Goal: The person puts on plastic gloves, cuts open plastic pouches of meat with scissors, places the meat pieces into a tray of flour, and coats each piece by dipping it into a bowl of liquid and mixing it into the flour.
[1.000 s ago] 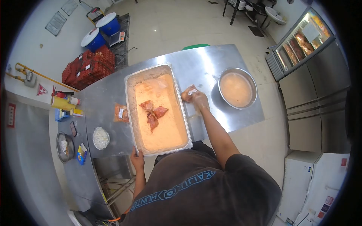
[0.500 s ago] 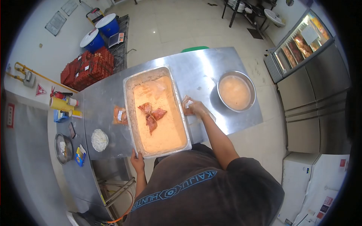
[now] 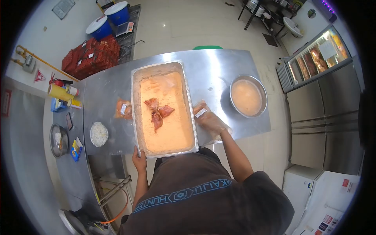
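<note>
A deep metal tray (image 3: 137,90) sits on the steel table (image 3: 215,70) at the middle of the frame, a bed of orange powder inside it. Three reddish pieces of meat (image 3: 157,114) lie on the powder, their inner ends meeting. At the tray's lower left corner, the left hand (image 3: 140,158) has thumb and fingers closed on the rim. The right hand (image 3: 214,122), covered in clear plastic, is just right of the tray, touching a packet (image 3: 199,106) with a white label; from here I can't tell whether the fingers are closed on it. Another labelled packet (image 3: 128,111) lies beside the tray's left wall. Toward the right of the frame I see a round metal bowl (image 3: 264,98) with pale orange contents. In the upper left, red crates (image 3: 92,58) are stacked near blue lidded tubs (image 3: 100,29).
</note>
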`<state>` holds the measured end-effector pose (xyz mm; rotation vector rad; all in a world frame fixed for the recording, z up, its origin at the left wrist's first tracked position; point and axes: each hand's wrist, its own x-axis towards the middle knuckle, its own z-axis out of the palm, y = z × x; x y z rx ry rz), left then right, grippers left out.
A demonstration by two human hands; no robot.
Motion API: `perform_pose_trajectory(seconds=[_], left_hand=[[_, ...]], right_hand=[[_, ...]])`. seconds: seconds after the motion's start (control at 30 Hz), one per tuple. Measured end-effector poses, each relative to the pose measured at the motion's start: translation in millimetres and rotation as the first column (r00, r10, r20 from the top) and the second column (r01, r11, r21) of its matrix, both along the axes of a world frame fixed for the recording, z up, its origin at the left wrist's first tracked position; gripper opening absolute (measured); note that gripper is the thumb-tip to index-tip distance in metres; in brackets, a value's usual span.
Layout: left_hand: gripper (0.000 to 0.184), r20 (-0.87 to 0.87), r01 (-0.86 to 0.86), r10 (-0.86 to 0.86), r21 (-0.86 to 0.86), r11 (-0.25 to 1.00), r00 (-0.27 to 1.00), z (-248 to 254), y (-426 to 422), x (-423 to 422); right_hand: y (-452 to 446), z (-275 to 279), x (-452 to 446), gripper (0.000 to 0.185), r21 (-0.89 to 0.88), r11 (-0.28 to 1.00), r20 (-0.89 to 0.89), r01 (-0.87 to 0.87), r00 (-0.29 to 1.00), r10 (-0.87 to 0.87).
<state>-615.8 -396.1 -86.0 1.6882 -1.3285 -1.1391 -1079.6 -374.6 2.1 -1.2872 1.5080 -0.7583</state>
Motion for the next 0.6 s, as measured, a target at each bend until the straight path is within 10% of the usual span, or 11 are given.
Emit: perform_pose_trajectory(seconds=[0.17, 0.23, 0.43, 0.6], left_hand=[[0.052, 0.019, 0.044, -0.044, -0.002, 0.999, 0.999, 2, 0, 1], [0.051, -0.014, 0.06, -0.06, -0.012, 0.998, 0.998, 10, -1, -2], [0.053, -0.13, 0.109, -0.121, -0.091, 0.99, 0.984, 33, -6, -10], [0.052, -0.184, 0.112, -0.117, -0.037, 0.993, 0.976, 33, -7, -5]], right_hand=[[7, 31, -53, 0.023, 0.029, 0.999, -0.071, -0.02, 0.997, 0.022], [13, 61, -71, 0.023, 0.305, 0.944, 0.191, 0.123, 0.964, -0.187], [60, 144, -46, 0.022, 0.214, 0.855, -0.335, 0.473, 0.858, -0.39], [43, 126, 58, 0.037, 0.021, 0.812, 0.226, 0.584, 0.788, -0.573]])
